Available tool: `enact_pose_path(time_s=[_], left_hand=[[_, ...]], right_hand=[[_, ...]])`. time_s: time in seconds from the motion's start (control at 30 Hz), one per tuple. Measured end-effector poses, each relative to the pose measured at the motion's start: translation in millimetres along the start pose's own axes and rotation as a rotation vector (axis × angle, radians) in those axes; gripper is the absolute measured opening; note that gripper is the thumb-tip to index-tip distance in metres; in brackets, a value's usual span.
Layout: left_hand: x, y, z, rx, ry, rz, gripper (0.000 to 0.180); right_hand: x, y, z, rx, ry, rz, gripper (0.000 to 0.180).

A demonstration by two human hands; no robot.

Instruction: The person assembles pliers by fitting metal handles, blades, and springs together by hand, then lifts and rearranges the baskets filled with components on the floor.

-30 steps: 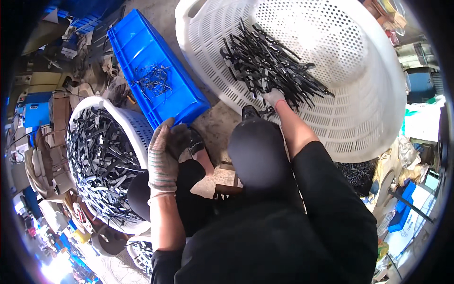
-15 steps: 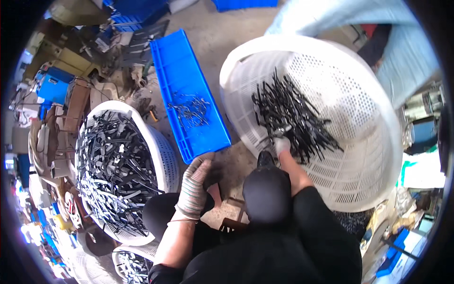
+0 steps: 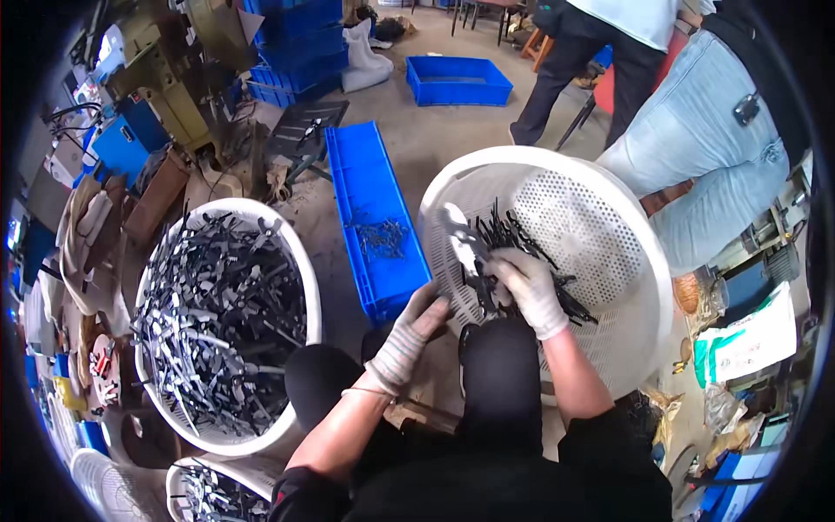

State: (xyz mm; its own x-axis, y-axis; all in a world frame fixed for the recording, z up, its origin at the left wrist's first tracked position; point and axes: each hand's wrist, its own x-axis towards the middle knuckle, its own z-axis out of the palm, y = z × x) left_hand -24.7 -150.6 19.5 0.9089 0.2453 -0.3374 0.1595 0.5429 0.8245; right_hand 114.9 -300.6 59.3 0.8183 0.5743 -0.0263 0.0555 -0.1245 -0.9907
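Observation:
My right hand [image 3: 528, 291], in a whitish glove, is closed on a shiny, flat, long metal piece [image 3: 468, 237]; its exact kind is not clear. The hand is over the near left side of a tilted white perforated basket [image 3: 522, 156]. Behind it, a heap of long black metal parts [image 3: 515, 230] lies inside the basket. My left hand [image 3: 402, 344], in a striped glove with dark fingertips, is held between the basket and a narrow blue tray [image 3: 361, 165], fingers stretched and nothing visible in them. Small dark wire-like pieces [image 3: 383, 237] lie in the tray.
On the left stands a white basket [image 3: 314, 304] full of dark and shiny metal parts [image 3: 226, 322], with a smaller basket [image 3: 174, 487] nearer me. A person in light blue jeans [image 3: 722, 130] is beyond my basket. Another blue tray [image 3: 459, 94] lies on the floor.
The view has tilted up, bringing in more floor and people. My right hand has lifted from the heap toward me, with the shiny piece now plainly seen. My left hand has shifted rightward.

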Motion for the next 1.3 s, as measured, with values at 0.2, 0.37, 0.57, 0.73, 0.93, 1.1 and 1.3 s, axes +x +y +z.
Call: enact_pose_path(time_s=[0.2,0.37,0.57,0.73,0.93,1.1,1.3], left_hand=[[-30.5,19.7,6.8,-0.266,-0.002,0.235,0.024],[-46.0,-2.9,-12.7,-0.467,0.017,0.213,0.017],[-67.7,-5.6,-39.5,-0.756,-0.427,0.057,0.023],[-81.1,21.3,-66.2,-0.218,-0.212,-0.103,0.031],[-32.6,31.3,-43.0,-0.572,0.012,0.377,0.053],[-11.6,19.4,-26.3,-0.519,0.232,0.449,0.052],[-0.3,26.8,-54.3,-0.587,0.506,0.618,0.04]], right_hand=[[-21.2,-15.4,80.9,-0.111,-0.007,-0.178,0.015],[-50.1,-7.2,98.9,0.404,-0.184,0.187,0.015],[-59.8,-9.9,74.7,0.518,-0.326,0.263,0.018],[-68.9,-6.7,62.4,0.238,-0.31,0.236,0.023],[-41.3,-14.5,96.4,0.806,-0.052,0.105,0.029],[-60.3,-0.4,131.7,0.539,-0.243,0.284,0.025],[20.4,39.5,102.2,-0.092,-0.038,-0.012,0.019]])
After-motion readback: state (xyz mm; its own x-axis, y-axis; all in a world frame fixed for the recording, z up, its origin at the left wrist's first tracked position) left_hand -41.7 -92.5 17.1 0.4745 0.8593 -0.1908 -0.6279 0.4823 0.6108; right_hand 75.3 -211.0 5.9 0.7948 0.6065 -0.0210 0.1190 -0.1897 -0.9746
